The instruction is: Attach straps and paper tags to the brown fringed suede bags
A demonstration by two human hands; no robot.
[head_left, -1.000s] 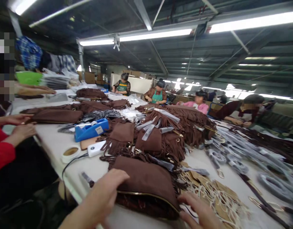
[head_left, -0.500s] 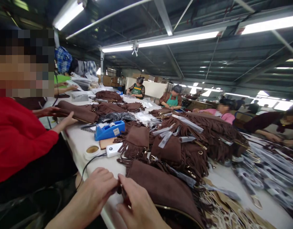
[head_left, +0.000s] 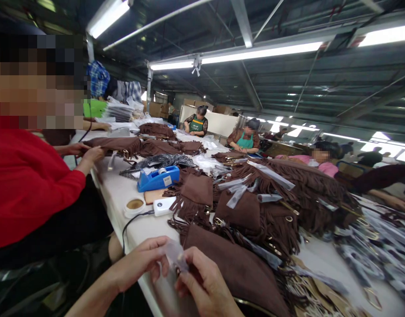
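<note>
At the table's near edge, my left hand pinches a small piece of clear plastic film between thumb and forefinger. My right hand is closed on the film's other side, over a small dark and gold-coloured fitting, partly hidden by the fingers. Just beyond and to the right lies a dark brown suede-like bag with a gold zip along its near edge and fringe at its end. What the fitting is joined to cannot be made out.
Ahead are a blue tape dispenser, a white corded box and a small round tub. Fringed brown bags pile up beyond. Tan tags with strings lie right. A co-worker in red handles a brown bag on the left.
My hands have moved slightly apart, and clear film now shows between them. The co-worker in red has shifted the brown bag. The view has turned a little to the left.
</note>
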